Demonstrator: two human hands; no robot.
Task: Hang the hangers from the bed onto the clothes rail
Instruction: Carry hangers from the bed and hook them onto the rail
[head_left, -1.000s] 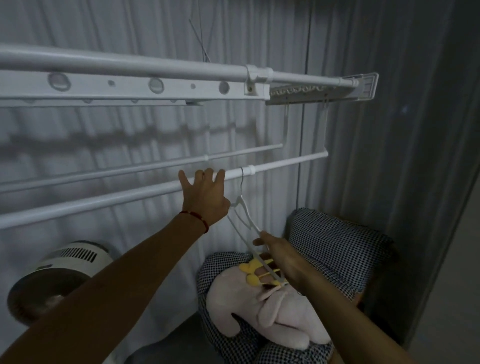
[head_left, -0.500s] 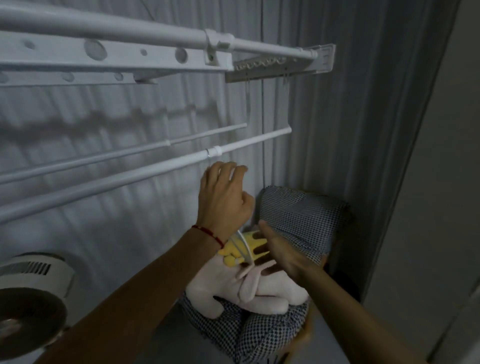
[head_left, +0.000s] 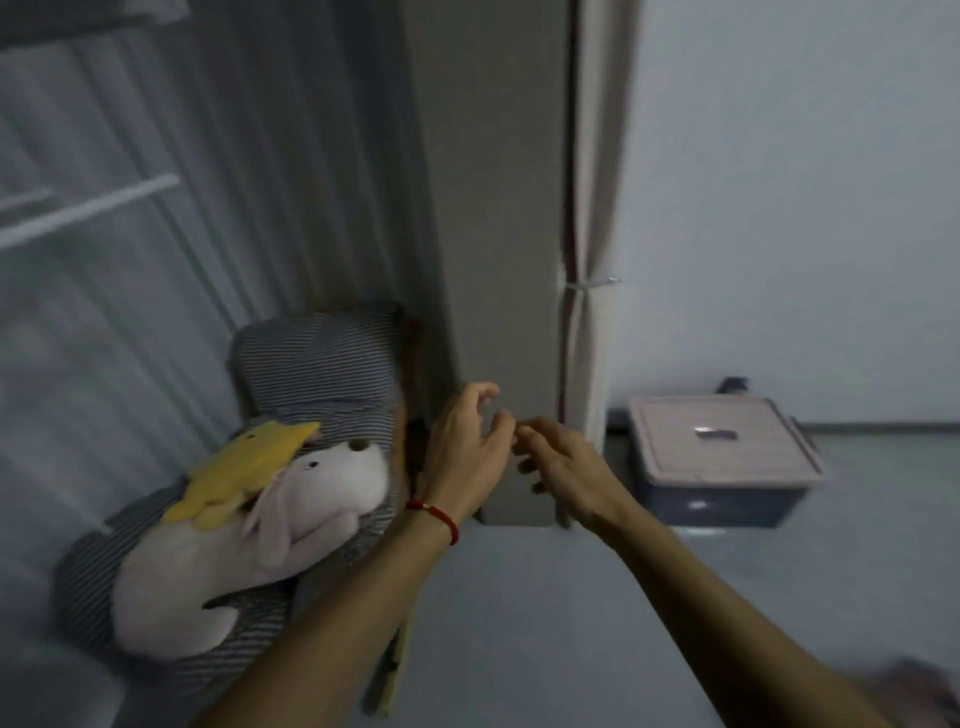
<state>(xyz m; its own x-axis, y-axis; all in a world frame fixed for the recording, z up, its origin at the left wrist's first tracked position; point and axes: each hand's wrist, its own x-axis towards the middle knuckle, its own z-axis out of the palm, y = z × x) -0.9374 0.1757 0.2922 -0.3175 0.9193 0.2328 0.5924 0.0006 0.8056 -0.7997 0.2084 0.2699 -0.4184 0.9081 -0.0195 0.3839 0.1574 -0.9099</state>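
Note:
My left hand, with a red string at the wrist, hangs in mid-air with loosely curled fingers and holds nothing. My right hand is right beside it, fingers relaxed and pointing left, also empty. The fingertips of both hands nearly meet. Only the end of the white clothes rail shows at the left edge, blurred, well above and left of both hands. No hanger is in view, and the bed is out of frame.
A pink plush dog with a yellow plush lies on checked cushions at the lower left, against grey curtains. A beige pillar stands behind my hands. A lidded storage box sits on the floor at the right.
My view has swung right and down, away from the rail. The white hanger that my hands were working on is gone from view. Both hands have dropped and come together, empty.

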